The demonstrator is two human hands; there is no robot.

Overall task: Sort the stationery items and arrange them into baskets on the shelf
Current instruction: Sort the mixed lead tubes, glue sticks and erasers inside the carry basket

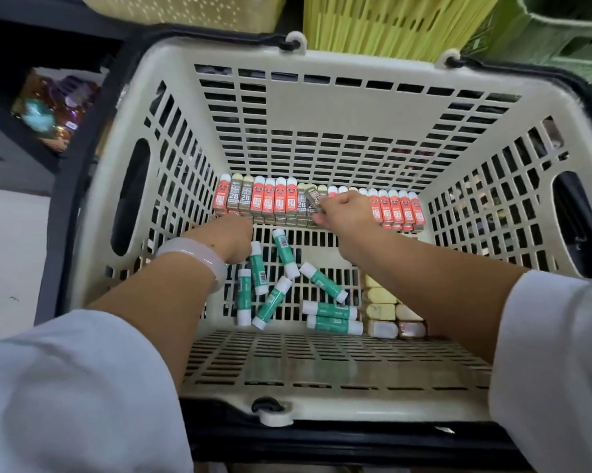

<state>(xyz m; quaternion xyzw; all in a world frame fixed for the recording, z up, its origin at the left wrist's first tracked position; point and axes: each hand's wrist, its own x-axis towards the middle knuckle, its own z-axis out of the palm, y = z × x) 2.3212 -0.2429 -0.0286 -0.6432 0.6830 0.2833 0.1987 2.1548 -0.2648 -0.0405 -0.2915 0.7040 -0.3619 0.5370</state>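
Both my hands reach down into a cream slotted shopping basket. Along its far wall runs a row of small lead-refill boxes, red ones and grey "2B" ones. My right hand pinches one grey 2B box, tilted above the middle of the row. My left hand is down at the row's left end with fingers curled under; what it holds is hidden. Several green-and-white glue sticks lie loose on the basket floor between my arms. Pale erasers are stacked at the near right.
Above the shopping basket, shelf baskets show: a cream one, a yellow one and a green one. Dark shelving with colourful goods is at the left. The basket's black handles frame its rim.
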